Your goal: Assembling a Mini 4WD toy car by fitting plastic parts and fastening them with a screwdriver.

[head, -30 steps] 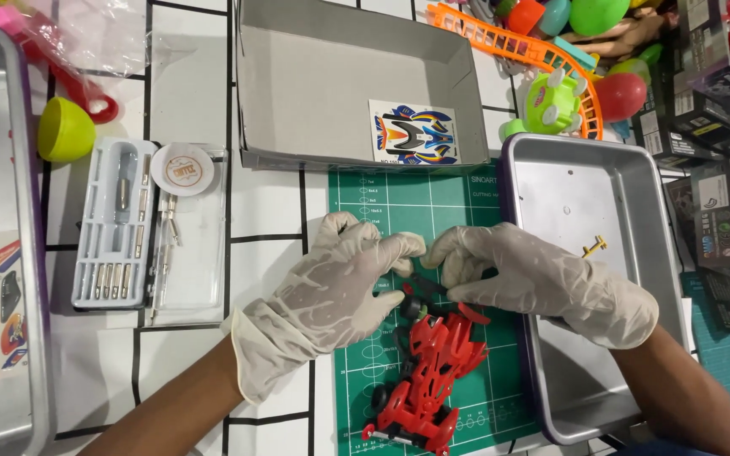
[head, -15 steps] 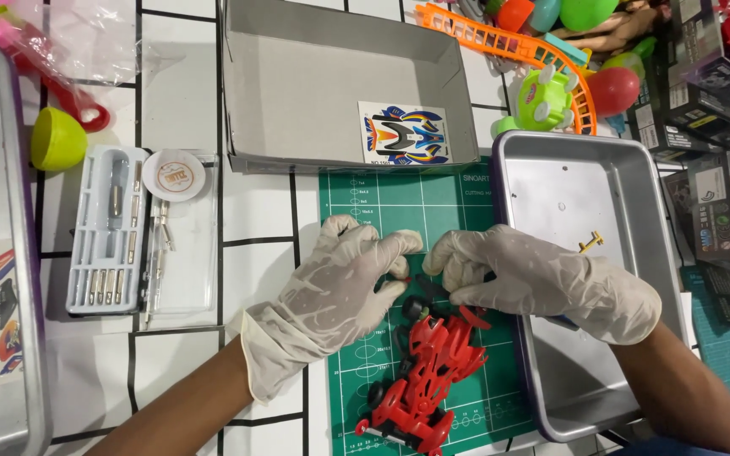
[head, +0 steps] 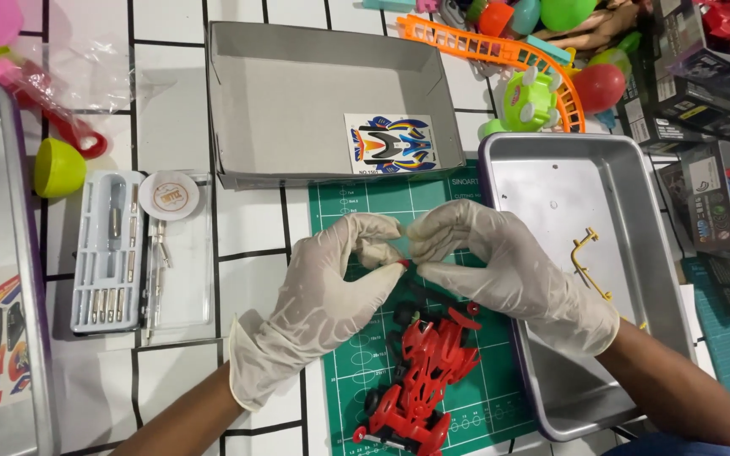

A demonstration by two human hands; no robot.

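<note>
Hands point(head: 331, 291) point(head: 500, 266) pinching red part point(head: 402, 264), car chassis point(head: 420, 376) below

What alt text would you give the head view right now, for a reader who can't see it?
Two white-gloved hands, left hand and right hand, meet fingertip to fingertip, pinching a tiny red part above a red toy car chassis on a green cutting mat. A metal tray sits to the right, an open grey box behind, and a screwdriver set to the left.
</note>
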